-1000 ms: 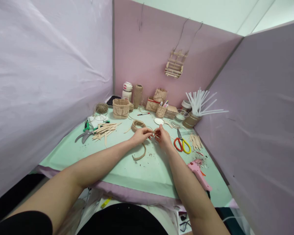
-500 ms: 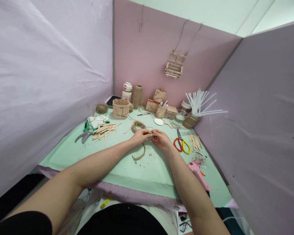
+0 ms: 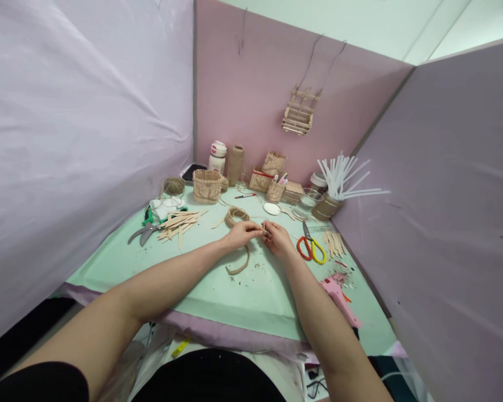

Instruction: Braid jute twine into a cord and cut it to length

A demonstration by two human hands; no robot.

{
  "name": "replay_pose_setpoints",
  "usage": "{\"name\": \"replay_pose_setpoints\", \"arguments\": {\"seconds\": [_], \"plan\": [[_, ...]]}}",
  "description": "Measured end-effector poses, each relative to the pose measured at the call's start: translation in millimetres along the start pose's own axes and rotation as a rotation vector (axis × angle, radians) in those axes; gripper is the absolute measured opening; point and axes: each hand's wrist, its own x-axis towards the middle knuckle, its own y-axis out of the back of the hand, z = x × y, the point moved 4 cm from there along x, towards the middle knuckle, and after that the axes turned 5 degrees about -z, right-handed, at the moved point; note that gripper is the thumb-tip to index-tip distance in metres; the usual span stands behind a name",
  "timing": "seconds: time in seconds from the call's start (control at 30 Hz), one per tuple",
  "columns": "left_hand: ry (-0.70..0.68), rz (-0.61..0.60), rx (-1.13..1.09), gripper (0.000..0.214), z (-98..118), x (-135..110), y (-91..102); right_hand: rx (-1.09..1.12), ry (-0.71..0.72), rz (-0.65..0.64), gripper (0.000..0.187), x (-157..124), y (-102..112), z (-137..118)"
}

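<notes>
The left hand [image 3: 242,234] has thumb and fingers pinched together on a rope [image 3: 236,272], whose tail curves below onto the table [image 3: 235,298]. Touching those fingertips, the right hand [image 3: 278,239] is curled; whether it grips a strand, I can't tell. A twine coil [image 3: 230,217] lies behind.

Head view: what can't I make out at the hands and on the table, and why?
All in the head view:
- What, if anything, the left hand and right hand pinch: fingers cover it, too small.
- Whether the rope coil joins the loose rope end: left hand blocks it.
- Lower ends of the white straws: inside the brown holder.
</notes>
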Motion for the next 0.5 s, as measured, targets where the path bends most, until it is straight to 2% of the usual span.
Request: {"name": "replay_pose_setpoints", "arguments": {"seconds": [0.07, 0.13, 0.23, 0.33, 0.43, 0.5], "plan": [[0.033, 0.052, -0.023, 0.025, -2.2, 0.6, 3.7, -0.118, 0.077, 0.111, 0.034, -0.1, 3.2, -3.0], [0.073, 0.112, -0.055, 0.026, -4.8, 1.1, 8.2, -0.224, 0.175, 0.165, 0.032, -1.6, 3.5, -7.9], [0.112, 0.161, -0.124, 0.027, -9.0, 1.7, 13.1, -0.295, 0.275, 0.082, 0.028, -5.8, -4.1, -14.4], [0.112, 0.154, -0.14, 0.027, -11.1, 1.5, 13.0, -0.343, 0.362, -0.01, 0.028, -12.0, -13.1, -20.0], [0.09, 0.092, -0.043, 0.028, -8.3, 0.9, 8.6, -0.368, 0.427, 0.01, 0.02, -15.4, -14.2, -24.1], [0.065, 0.115, 0.091, 0.028, -3.2, 0.5, 9.9, -0.287, 0.401, 0.05, 0.019, -14.1, -10.3, -24.2]]}}
